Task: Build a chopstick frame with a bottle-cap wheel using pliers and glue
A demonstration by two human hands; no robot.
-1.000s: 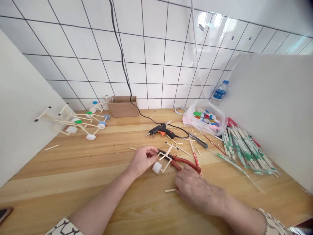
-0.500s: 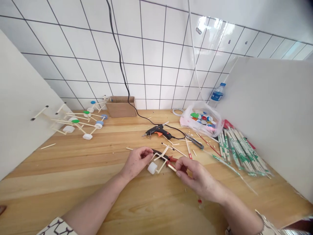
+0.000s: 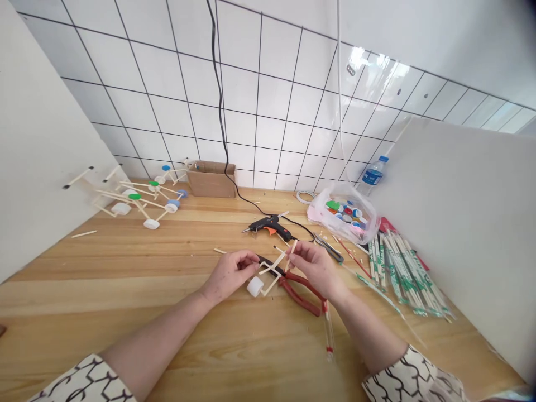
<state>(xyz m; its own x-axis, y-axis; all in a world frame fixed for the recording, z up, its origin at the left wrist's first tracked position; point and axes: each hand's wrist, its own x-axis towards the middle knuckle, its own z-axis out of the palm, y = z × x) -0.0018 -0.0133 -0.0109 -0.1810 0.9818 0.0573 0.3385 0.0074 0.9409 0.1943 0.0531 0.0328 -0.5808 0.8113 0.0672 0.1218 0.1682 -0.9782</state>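
My left hand (image 3: 231,274) is closed in a pinch at the left end of a small wooden stick frame (image 3: 273,285). A white bottle cap (image 3: 255,287) sits on the frame's near left corner, and a thin dark-tipped stick crosses its far end. My right hand (image 3: 315,267) pinches a short wooden stick (image 3: 293,248), held tilted upward by the frame's far right part. Beneath the frame lie red-handled pliers (image 3: 299,301), their dark jaws partly hidden by the sticks and my left fingers.
Behind my hands lies a black glue gun (image 3: 270,225). Stick models with caps (image 3: 151,224) stand at left beside a cardboard box (image 3: 211,181). On the right are a bag of bottle caps (image 3: 326,215), a utility knife (image 3: 329,247), wrapped chopsticks (image 3: 412,268) and a water bottle (image 3: 372,176).
My right hand has moved up and left with the short stick, bringing it beside the frame's far part and uncovering the pliers' handles. My left hand stays at the frame. The view has shifted slightly.
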